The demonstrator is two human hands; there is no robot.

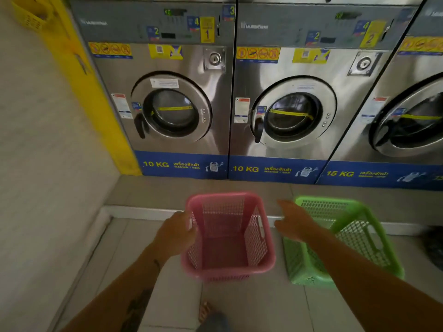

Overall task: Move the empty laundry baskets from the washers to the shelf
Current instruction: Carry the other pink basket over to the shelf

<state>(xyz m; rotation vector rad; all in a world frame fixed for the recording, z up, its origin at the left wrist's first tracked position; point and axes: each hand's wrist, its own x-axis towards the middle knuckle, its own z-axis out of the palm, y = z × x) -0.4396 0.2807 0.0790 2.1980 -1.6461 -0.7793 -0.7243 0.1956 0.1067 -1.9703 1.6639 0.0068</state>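
Note:
A pink laundry basket (227, 238) stands empty on the tiled floor in front of the washers. My left hand (176, 232) grips the left rim of it. An empty green laundry basket (354, 238) sits just to its right, tilted against the step. My right hand (296, 221) hovers between the two baskets with fingers spread, holding nothing; my forearm crosses over the green basket.
Three steel front-load washers (172, 97) stand on a raised step (148, 210) ahead. A wall runs along the left, with a yellow panel (96, 92) and a yellow basket (31, 13) at top left. A dark object (434, 245) lies at the right edge.

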